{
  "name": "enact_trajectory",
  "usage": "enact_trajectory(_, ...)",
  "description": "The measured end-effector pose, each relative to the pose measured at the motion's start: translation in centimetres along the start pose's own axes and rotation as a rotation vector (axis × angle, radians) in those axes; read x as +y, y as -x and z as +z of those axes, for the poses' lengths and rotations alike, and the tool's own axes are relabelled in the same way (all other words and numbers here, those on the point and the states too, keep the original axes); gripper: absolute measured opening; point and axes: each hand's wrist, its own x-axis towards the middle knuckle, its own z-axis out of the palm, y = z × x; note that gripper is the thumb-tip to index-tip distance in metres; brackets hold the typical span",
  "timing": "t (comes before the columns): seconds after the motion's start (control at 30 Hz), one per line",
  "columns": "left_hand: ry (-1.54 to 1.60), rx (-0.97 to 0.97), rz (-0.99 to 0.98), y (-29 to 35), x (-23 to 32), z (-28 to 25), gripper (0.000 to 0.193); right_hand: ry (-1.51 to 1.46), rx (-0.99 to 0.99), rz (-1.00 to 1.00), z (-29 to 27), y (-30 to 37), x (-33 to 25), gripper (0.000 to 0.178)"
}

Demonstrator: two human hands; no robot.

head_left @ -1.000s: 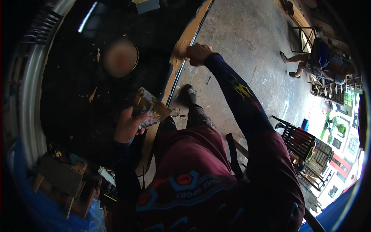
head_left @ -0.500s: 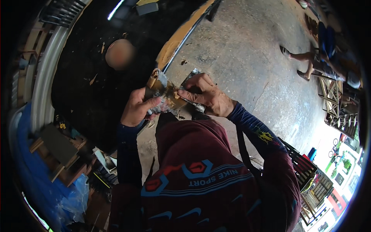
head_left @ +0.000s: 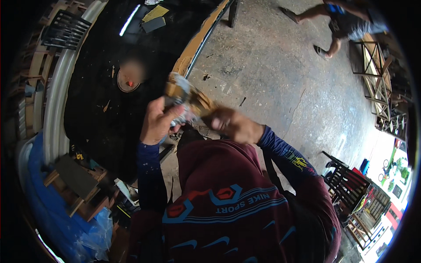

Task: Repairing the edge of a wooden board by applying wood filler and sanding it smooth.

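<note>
Putty-smeared scraper point(head_left: 186, 98) — gripped in left hand point(head_left: 157, 120), right hand point(head_left: 232, 125) fingers blurred — can't tell grip.

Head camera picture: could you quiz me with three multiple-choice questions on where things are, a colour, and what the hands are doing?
1. Where is the flat, paste-smeared metal scraper?
A. on the floor
B. between both hands
C. on the chair

2. What colour are the person's long sleeves?
A. white
B. dark blue
C. yellow

3. What is the left hand doing?
A. gripping the scraper
B. hanging empty
C. resting flat on the table

Answers:
1 B, left hand and right hand meet at it.
2 B, both forearms show it.
3 A, fingers wrap its lower end.
</note>
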Motion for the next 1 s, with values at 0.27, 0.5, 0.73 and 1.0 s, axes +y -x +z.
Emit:
enact_trajectory(0.27, 0.062, 0.037, -0.118, 1.3, -4.8, -12.1, 0.032, 0.662, 0.460, 0.150, 1.6, -8.2, 8.0, 0.051)
enact_trajectory(0.5, 0.086, -0.034, -0.171, -0.5, -8.0, -16.7, 0.032, 1.037, 0.399, 0.557, -0.4, -17.1, 10.9, 0.045)
enact_trajectory(0.73, 0.183, -0.142, -0.200, -1.7, -9.4, -20.7, 0.039, 1.127, 0.260, 0.772, -1.8, -21.4, 10.7, 0.042)
enact_trajectory(1.0, 0.261, -0.228, -0.223, -5.1, -9.6, -23.1, 0.034, 1.120, 0.065, 0.835, -1.7, -22.2, 10.9, 0.027)
